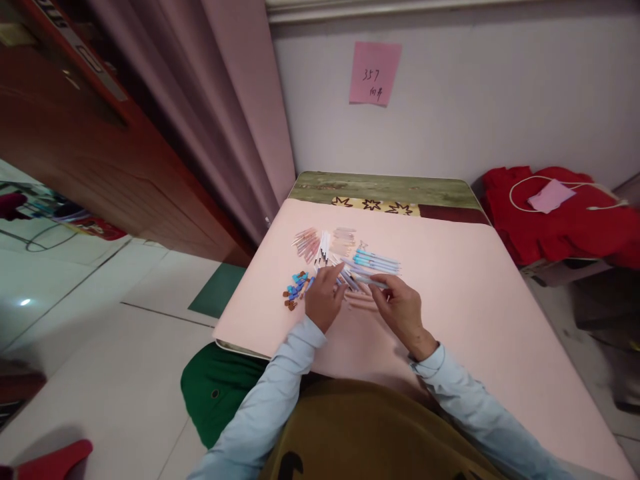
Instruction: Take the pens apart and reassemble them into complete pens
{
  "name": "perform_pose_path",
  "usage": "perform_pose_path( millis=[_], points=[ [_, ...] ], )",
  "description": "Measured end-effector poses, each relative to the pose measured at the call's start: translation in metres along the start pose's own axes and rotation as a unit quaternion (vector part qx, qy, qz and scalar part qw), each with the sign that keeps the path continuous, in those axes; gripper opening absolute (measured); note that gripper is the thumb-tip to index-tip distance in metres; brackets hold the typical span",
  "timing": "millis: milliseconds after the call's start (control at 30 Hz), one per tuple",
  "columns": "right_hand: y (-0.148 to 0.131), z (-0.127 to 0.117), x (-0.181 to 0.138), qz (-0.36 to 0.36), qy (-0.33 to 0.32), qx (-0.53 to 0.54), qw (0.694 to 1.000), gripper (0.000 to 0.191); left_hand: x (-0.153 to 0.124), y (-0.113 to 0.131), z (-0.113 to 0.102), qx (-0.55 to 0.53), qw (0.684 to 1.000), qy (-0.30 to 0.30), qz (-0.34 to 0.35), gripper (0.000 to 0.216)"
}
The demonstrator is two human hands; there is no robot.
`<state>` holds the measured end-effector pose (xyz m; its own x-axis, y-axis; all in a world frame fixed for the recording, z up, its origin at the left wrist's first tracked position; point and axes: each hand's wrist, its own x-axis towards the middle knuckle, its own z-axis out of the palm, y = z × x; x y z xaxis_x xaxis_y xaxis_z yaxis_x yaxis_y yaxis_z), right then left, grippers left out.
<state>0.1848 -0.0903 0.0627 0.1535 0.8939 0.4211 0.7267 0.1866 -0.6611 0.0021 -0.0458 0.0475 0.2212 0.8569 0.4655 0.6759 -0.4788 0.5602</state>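
Observation:
My left hand (325,293) rests on the pink table cover (450,293) with its fingers curled among a scatter of pens (373,261). My right hand (397,307) is pinched on a light-blue pen barrel (373,281) that lies across toward the left hand. Blue and brown pen caps (296,288) sit in a small heap just left of my left hand. Pink pen parts (307,241) and white refills (324,248) lie beyond my fingers. Whether the left fingers grip anything is hidden.
A red cloth pile (560,213) with a white cable and a pink paper lies to the right of the table. A pink note (374,72) hangs on the wall. A curtain (225,120) and a wooden door (75,133) stand to the left. A green stool (215,387) is below the table edge.

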Motion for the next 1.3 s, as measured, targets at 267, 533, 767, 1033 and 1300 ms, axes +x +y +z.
perform_pose_path(
  millis=[267, 533, 767, 1033, 1300],
  points=[
    [0.014, -0.007, -0.011, 0.036, -0.034, 0.036, 0.998, 0.02, -0.003, -0.001, 0.004, 0.018, 0.997, -0.043, 0.057, 0.018],
    [0.04, 0.014, 0.006, 0.011, -0.015, -0.081, 0.997, 0.022, -0.001, -0.006, 0.006, 0.015, 0.998, -0.02, -0.053, 0.019],
    [0.072, -0.006, 0.032, 0.046, -0.064, -0.245, 0.966, 0.014, -0.005, -0.017, 0.001, -0.066, 0.988, -0.01, -0.141, 0.016],
    [0.07, -0.016, 0.037, -0.002, -0.095, -0.214, 0.972, 0.014, 0.0, -0.002, -0.002, -0.187, 0.961, 0.002, -0.206, 0.014],
    [0.009, -0.027, 0.003, 0.186, -0.231, 0.315, 0.902, 0.027, 0.016, 0.032, 0.0, -0.576, 0.724, -0.064, -0.373, 0.046]
  ],
)
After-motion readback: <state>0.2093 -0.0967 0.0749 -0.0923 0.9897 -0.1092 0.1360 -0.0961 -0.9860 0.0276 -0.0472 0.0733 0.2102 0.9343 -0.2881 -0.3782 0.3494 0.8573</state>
